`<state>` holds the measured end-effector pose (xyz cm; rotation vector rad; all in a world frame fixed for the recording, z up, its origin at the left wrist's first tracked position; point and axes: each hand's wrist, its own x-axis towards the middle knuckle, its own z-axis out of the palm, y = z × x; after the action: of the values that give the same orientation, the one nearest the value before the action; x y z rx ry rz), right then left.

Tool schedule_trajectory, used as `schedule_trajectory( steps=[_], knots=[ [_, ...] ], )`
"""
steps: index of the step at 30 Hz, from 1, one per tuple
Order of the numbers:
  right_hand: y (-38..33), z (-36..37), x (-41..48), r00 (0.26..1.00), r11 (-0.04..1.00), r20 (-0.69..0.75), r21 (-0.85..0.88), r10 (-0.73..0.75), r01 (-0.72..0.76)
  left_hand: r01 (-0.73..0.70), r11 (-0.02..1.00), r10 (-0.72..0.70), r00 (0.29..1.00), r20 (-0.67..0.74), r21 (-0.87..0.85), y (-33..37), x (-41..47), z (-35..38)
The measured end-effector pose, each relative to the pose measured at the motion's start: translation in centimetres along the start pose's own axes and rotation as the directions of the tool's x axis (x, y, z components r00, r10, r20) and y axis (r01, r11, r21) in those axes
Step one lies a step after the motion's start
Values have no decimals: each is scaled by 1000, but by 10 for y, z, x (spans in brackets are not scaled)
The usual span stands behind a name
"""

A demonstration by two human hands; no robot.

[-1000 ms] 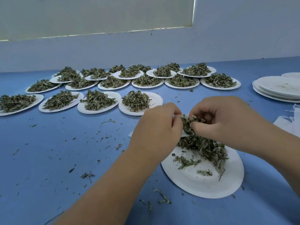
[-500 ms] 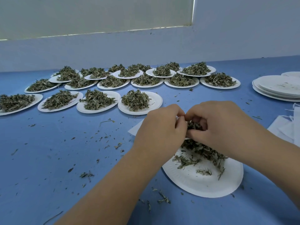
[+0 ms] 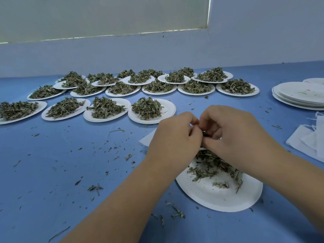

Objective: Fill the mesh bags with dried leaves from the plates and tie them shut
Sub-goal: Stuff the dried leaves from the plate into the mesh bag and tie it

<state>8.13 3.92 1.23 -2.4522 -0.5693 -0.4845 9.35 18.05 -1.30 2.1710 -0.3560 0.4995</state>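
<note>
A white paper plate (image 3: 217, 199) lies close in front of me with a thinned pile of dried leaves (image 3: 215, 163) on its far half. Above its far edge my left hand (image 3: 173, 135) and my right hand (image 3: 233, 132) meet, fingers curled together. My left hand holds the mouth of a white mesh bag (image 3: 148, 139), of which only a corner shows to the left of the hand. My right hand pinches a few dark leaves at that mouth. The bag's inside is hidden by both hands.
Several paper plates heaped with dried leaves (image 3: 147, 109) stand in rows across the back of the blue table (image 3: 52, 172). A stack of bare plates (image 3: 301, 95) sits at the far right, with more white mesh bags (image 3: 305, 141) below it. Leaf crumbs lie scattered about.
My right hand has carried its pinch of leaves up from the pile to the bag mouth, and both hands have closed together. The leaves that showed between the hands are now hidden.
</note>
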Motion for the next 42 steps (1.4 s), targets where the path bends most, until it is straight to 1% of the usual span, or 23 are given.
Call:
schedule_trajectory(
  steps=[3, 5, 8, 10, 13, 16, 20, 22, 24, 26, 28, 31, 34, 35, 36, 38, 40, 42],
  knots=[
    [1, -5, 1, 999, 998, 49, 70, -13, 10, 29, 1000, -28, 1000, 11, -4, -1, 0, -1],
    [1, -9, 1, 998, 993, 52, 118, -18, 12, 35, 999, -35, 999, 6, -15, -1, 0, -2],
    [2, -8, 1, 999, 995, 6, 89, -35, 34, 14, 1000, -14, 1000, -5, -26, -1, -1, -2],
    [3, -6, 2, 999, 993, 22, 114, -25, 22, 19, 1000, -19, 1000, 0, -23, -1, 0, -2],
    [5, -8, 2, 997, 956, 81, 292, 9, -32, 26, 1000, -26, 1000, -8, -15, -2, 1, -3],
    [6, -14, 4, 996, 876, 87, 478, 30, -68, 28, 999, -29, 999, -36, -30, -4, 3, -7],
    [6, -19, 5, 989, 812, 145, 573, 33, -111, 37, 998, -39, 998, -42, -53, -3, 3, -9],
    [6, -18, 5, 987, 825, 156, 554, 28, -111, 51, 997, -54, 997, -49, -60, -3, 3, -10],
    [6, -14, 5, 994, 856, 103, 512, 31, -80, 61, 996, -65, 997, -49, -67, -3, 4, -10],
    [7, -8, 4, 1000, 917, 12, 399, 16, -19, 57, 996, -60, 998, -36, -71, -3, 3, -9],
    [8, -4, 3, 999, 957, -37, 289, -29, 38, 52, 996, -54, 998, -24, -76, -3, 3, -8],
    [8, -6, 2, 995, 950, -71, 301, -65, 83, 70, 994, -73, 997, -29, -78, -3, 4, -9],
    [10, -13, 5, 984, 954, -173, 282, -52, 100, 121, 984, -128, 990, -52, -132, -5, 6, -12],
    [11, -15, 7, 988, 958, -154, 279, -30, 73, 134, 979, -145, 987, -62, -156, -5, 7, -14],
    [12, -17, 8, 995, 968, -100, 250, -1, 26, 145, 973, -160, 984, -74, -179, -6, 9, -15],
    [16, -15, 8, 998, 983, 44, 177, 37, -44, 160, 965, -183, 978, -97, -207, -7, 10, -18],
    [15, -9, 5, 989, 993, 142, 108, 37, -53, 175, 954, -205, 973, -103, -244, -7, 10, -21],
    [14, -1, 2, 986, 994, 158, 90, 44, -59, 202, 934, -241, 965, -101, -295, -7, 10, -22]
  ],
)
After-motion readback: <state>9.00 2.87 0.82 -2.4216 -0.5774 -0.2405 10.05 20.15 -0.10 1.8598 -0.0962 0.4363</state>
